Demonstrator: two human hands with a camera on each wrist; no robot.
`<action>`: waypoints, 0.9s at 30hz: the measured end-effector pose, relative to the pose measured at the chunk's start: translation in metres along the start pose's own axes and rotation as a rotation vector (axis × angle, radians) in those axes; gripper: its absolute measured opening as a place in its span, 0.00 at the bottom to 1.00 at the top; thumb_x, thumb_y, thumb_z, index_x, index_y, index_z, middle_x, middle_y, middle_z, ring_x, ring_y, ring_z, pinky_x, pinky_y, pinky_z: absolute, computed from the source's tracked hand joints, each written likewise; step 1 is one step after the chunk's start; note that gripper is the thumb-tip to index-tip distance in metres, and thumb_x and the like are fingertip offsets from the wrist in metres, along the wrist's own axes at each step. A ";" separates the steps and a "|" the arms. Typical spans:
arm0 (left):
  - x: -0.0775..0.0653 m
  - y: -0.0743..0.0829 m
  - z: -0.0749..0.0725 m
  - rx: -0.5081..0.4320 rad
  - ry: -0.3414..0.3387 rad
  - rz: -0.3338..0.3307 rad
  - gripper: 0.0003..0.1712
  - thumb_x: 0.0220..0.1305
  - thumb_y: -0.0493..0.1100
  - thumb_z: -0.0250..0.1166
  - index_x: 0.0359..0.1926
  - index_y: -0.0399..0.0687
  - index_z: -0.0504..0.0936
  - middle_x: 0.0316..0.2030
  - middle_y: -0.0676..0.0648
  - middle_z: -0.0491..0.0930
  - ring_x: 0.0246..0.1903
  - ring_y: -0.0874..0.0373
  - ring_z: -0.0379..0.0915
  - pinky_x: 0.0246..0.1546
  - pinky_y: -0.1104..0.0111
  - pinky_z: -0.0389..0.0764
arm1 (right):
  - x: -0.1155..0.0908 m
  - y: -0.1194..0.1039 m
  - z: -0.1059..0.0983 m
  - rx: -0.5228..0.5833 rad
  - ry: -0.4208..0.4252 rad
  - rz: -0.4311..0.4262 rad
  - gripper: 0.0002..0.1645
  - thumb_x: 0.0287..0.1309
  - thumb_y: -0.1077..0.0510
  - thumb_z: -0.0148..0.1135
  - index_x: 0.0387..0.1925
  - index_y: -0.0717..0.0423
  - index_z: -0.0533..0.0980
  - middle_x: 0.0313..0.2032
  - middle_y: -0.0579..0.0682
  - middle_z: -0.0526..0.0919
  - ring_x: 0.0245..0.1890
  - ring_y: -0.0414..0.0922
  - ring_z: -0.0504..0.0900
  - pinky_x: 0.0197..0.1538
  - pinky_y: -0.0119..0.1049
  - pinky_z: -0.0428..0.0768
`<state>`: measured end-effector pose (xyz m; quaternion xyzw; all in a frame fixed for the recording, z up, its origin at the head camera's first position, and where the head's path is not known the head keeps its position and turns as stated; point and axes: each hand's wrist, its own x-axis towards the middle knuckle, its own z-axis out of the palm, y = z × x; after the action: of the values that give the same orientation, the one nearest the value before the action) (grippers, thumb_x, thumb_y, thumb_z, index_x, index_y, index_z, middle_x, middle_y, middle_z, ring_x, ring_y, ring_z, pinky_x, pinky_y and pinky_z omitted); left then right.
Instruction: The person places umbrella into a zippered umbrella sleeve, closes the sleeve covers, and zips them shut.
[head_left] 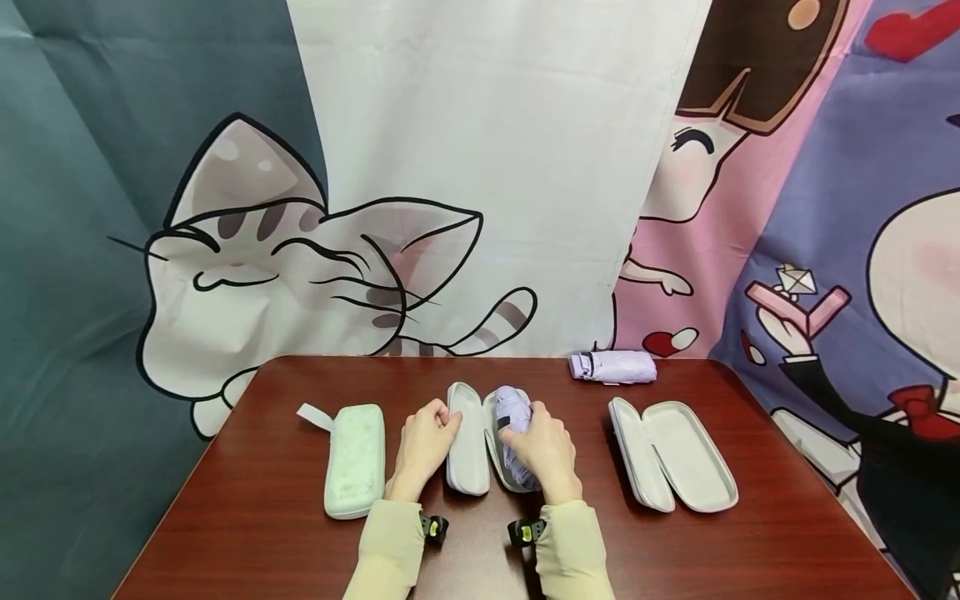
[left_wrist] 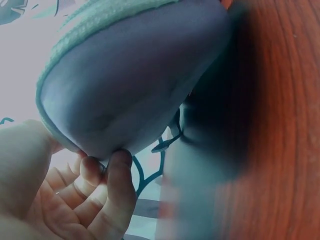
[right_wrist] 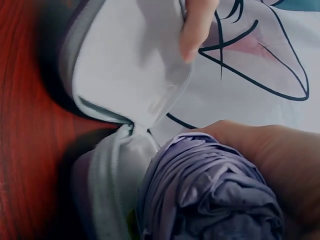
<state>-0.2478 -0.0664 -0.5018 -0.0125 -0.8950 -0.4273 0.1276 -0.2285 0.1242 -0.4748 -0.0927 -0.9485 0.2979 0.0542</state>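
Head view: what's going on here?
A person's right grip holds a folded purple umbrella at one half of the open middle case; the left grip pinches the edge of the other half. Whether the umbrella is fully seated is hard to tell. A closed green case lies left; another open case lies right, with a second umbrella behind it.

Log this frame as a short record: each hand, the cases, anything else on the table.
Left hand: pinches left half of middle case
Right hand: grips lilac bundle at that case's right half
Middle case: open
Right-side case: open, nothing visible inside
Green case: closed, at left
Second lilac bundle: lying near the table's back edge
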 end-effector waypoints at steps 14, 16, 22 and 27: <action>-0.001 0.000 -0.001 -0.016 -0.013 0.027 0.16 0.62 0.49 0.67 0.23 0.54 0.70 0.15 0.55 0.65 0.16 0.59 0.64 0.20 0.65 0.66 | 0.002 0.003 0.011 0.009 -0.004 -0.033 0.43 0.42 0.46 0.73 0.59 0.61 0.71 0.42 0.67 0.81 0.37 0.63 0.81 0.36 0.56 0.76; -0.001 0.000 -0.001 -0.017 -0.014 0.027 0.16 0.62 0.49 0.67 0.23 0.54 0.70 0.15 0.55 0.65 0.16 0.59 0.63 0.20 0.65 0.66 | 0.002 0.003 0.012 0.013 -0.003 -0.032 0.43 0.43 0.46 0.74 0.59 0.60 0.71 0.42 0.67 0.81 0.37 0.64 0.81 0.37 0.57 0.76; -0.001 -0.001 -0.001 -0.022 -0.014 0.034 0.16 0.62 0.49 0.67 0.23 0.54 0.70 0.15 0.55 0.65 0.15 0.59 0.63 0.20 0.66 0.66 | 0.002 0.004 0.016 0.016 0.010 -0.030 0.42 0.43 0.46 0.75 0.58 0.60 0.72 0.43 0.68 0.81 0.38 0.65 0.81 0.37 0.58 0.76; 0.000 0.000 -0.002 -0.024 -0.013 0.041 0.16 0.62 0.49 0.67 0.23 0.53 0.70 0.15 0.55 0.65 0.15 0.59 0.63 0.19 0.66 0.66 | 0.004 0.004 0.019 0.011 0.010 -0.025 0.43 0.42 0.45 0.75 0.59 0.60 0.71 0.44 0.68 0.81 0.39 0.66 0.80 0.39 0.58 0.76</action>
<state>-0.2475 -0.0685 -0.5007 -0.0350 -0.8901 -0.4353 0.1306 -0.2352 0.1177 -0.4923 -0.0821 -0.9477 0.3020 0.0630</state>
